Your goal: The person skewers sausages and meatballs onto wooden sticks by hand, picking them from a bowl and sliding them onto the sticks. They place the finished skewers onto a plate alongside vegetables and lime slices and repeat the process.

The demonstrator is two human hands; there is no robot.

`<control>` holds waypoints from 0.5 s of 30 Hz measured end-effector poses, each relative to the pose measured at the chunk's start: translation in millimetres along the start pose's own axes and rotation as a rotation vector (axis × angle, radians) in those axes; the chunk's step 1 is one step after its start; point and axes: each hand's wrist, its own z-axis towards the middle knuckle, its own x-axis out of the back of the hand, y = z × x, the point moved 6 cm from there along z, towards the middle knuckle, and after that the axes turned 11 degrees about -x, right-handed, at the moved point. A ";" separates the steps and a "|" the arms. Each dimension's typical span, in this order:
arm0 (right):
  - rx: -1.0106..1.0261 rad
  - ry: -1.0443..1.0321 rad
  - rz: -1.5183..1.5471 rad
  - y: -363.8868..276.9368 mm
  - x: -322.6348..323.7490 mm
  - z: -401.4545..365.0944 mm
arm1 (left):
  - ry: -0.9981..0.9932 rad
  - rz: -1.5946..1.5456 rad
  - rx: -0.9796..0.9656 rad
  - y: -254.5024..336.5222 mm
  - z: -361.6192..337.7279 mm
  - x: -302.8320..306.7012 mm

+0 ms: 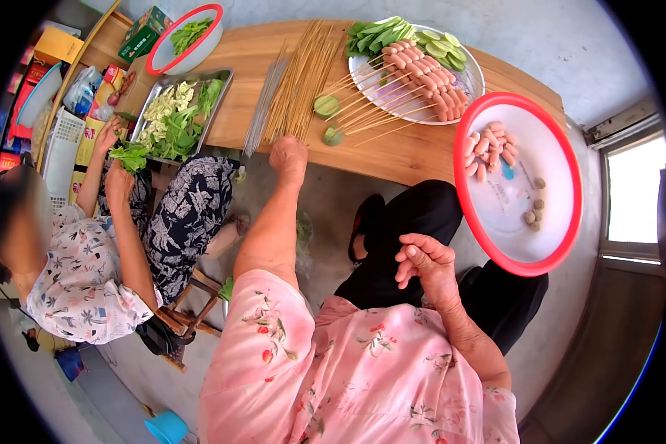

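Observation:
My left hand [288, 157] is at the table's near edge, closed over the lower ends of a spread of bamboo skewers [303, 81]; its fingertips are hidden. Over my lap, my right hand [428, 266] is empty, its fingers loosely bent and apart. To its right, a white basin [510, 200] with a red rim holds small sausages [490, 148] and several brownish-green balls [534, 214]. Skewered sausages [425, 78] are piled on a white plate [477, 78] beside green leaves [377, 37] and sliced green vegetable [442, 48]. Two skewers' ends carry green round pieces [327, 106].
Metal skewers [265, 103] lie left of the bamboo ones on the wooden table [377, 159]. Left, a co-worker [89, 274] handles leafy greens [131, 155] by a metal tray [226, 78] of vegetables. A red-rimmed bowl [200, 63] stands behind.

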 end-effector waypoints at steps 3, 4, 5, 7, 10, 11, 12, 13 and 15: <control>-0.005 -0.008 0.004 2.3 1.3 -0.5 | -0.025 0.043 -0.008 -0.7 -0.8 -1.8; -0.008 -0.012 0.007 3.0 2.3 -0.2 | -0.019 0.042 -0.012 -0.4 -1.2 -0.4; 0.000 -0.012 0.007 2.8 3.0 -0.1 | -0.039 0.073 -0.065 3.8 -2.1 1.4; 0.002 -0.016 -0.001 3.7 3.8 0.2 | -0.056 0.104 -0.123 8.8 -2.3 1.4; 0.004 -0.021 -0.003 5.8 5.8 0.3 | -0.043 0.068 -0.066 5.6 -3.9 -2.0; 0.012 -0.020 -0.002 6.3 5.6 -0.3 | 0.010 0.006 -0.035 3.8 -6.0 0.0; 0.012 -0.025 0.004 7.1 4.9 -1.0 | 0.062 -0.059 -0.006 2.5 -8.2 1.1; 0.013 -0.026 0.010 8.0 5.1 -2.7 | 0.064 -0.066 -0.017 -1.0 -9.0 -0.9; 0.033 -0.026 0.010 10.8 5.6 -5.7 | -0.111 -0.619 0.165 -11.5 -15.8 -12.8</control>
